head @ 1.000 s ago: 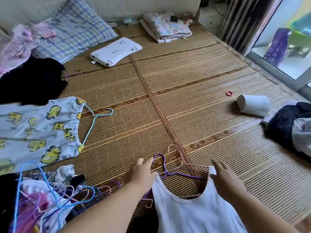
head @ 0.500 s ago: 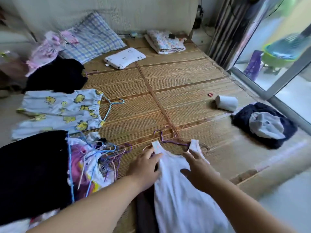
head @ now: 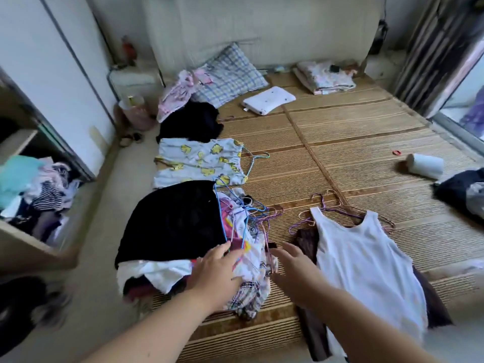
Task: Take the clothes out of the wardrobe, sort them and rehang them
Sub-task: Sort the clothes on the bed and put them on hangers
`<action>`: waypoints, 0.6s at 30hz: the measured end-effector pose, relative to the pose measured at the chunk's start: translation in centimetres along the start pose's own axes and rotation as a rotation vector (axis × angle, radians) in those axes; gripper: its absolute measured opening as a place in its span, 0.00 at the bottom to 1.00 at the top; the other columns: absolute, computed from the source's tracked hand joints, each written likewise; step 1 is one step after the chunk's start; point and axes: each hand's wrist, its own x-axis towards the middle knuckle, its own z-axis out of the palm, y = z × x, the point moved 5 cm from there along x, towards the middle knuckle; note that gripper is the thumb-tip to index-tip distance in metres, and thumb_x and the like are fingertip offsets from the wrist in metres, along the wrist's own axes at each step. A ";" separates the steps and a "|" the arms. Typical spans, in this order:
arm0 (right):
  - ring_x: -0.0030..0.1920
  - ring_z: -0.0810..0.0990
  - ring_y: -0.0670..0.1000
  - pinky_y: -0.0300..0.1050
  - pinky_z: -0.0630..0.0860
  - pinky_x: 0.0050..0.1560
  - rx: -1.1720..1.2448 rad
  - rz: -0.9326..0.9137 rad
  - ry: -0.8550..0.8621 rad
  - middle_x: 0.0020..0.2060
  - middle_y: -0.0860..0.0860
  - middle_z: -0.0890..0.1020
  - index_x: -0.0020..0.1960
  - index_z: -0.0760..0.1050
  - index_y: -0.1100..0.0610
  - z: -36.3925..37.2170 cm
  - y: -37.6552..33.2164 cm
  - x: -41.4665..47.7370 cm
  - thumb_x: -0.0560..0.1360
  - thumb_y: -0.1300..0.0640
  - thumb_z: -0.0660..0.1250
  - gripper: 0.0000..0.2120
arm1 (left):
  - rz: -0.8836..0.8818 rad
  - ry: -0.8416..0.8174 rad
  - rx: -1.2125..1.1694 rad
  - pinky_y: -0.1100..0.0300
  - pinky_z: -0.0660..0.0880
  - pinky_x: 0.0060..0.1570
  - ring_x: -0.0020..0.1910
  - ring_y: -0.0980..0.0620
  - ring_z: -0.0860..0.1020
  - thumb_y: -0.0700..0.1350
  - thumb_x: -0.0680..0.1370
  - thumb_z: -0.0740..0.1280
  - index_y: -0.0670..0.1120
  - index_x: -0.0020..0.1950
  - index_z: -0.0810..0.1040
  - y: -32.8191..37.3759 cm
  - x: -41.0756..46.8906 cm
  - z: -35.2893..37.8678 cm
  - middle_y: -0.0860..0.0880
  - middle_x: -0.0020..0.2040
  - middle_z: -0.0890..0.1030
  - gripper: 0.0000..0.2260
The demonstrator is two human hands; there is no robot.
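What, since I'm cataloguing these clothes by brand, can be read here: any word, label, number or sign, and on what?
No text is legible anywhere in this view.
On the light blue garment: only yellow cartoon prints, no lettering.
On the white pillow: tiny dark marks, too small to read.
On the printed garment in the pile: a colourful design, blurred.

1. I read no text, label, brand or number anywhere in the head view.
2. The pale garment (head: 199, 163) carries yellow cartoon prints, with no letters I can make out.
3. The white pillow (head: 268, 100) has small dark marks, too small to read.
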 end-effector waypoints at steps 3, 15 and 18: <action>0.68 0.69 0.54 0.51 0.70 0.65 -0.019 -0.024 -0.022 0.74 0.50 0.58 0.71 0.61 0.41 1.6 -3.2 1.5 0.73 0.46 0.65 0.28 | -0.058 0.012 -0.039 0.50 0.58 0.71 0.75 0.52 0.56 0.57 0.74 0.64 0.62 0.72 0.63 -4.0 -0.4 -1.4 0.53 0.77 0.57 0.26; 0.52 0.76 0.52 0.40 0.70 0.45 0.205 0.337 -0.042 0.62 0.53 0.74 0.72 0.61 0.50 11.0 -8.5 17.1 0.73 0.48 0.65 0.29 | -0.090 -0.172 -0.015 0.51 0.59 0.71 0.75 0.51 0.57 0.54 0.76 0.63 0.61 0.73 0.61 -20.7 10.0 -1.2 0.54 0.77 0.56 0.26; 0.54 0.76 0.56 0.44 0.70 0.45 0.241 0.500 0.030 0.58 0.55 0.76 0.66 0.65 0.54 13.3 -7.1 21.0 0.75 0.48 0.61 0.22 | -0.079 -0.222 0.001 0.50 0.59 0.71 0.75 0.51 0.56 0.55 0.76 0.63 0.61 0.73 0.60 -24.5 13.4 -0.2 0.54 0.77 0.56 0.26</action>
